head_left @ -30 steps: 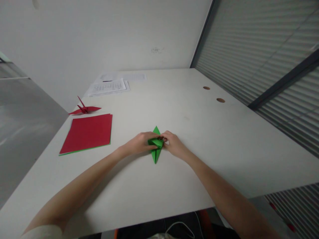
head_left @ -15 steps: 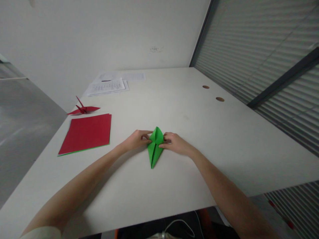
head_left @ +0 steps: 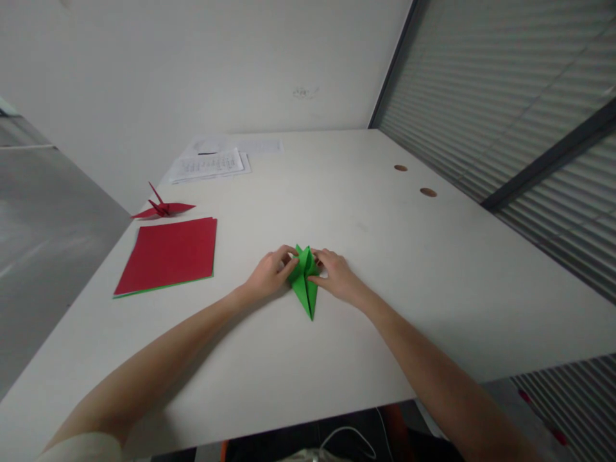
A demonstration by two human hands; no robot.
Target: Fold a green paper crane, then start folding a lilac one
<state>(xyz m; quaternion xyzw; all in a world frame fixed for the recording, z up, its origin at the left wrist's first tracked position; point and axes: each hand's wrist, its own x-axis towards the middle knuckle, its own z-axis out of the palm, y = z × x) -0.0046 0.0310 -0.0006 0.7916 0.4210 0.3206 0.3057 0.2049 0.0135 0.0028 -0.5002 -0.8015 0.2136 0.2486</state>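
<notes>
A folded green origami paper (head_left: 305,285) lies between my hands on the white table, its narrow point towards me and its upper flaps partly raised. My left hand (head_left: 270,273) pinches its left edge near the top, thumb and fingers on the paper. On the other side, my right hand (head_left: 337,274) grips the right edge, with the thumb lying near the centre crease. Some fingertips are hidden behind the paper.
To the left lies a stack of square red paper (head_left: 171,253) with a green sheet beneath. Behind it stands a red paper crane (head_left: 165,208). Printed sheets (head_left: 209,165) lie at the back. Two round holes (head_left: 428,192) pierce the white table (head_left: 269,378) near the blinds.
The green paper has turned so its lower point swings to the right, and its top flaps have narrowed into points. My left fingers have moved up and over its upper left edge.
</notes>
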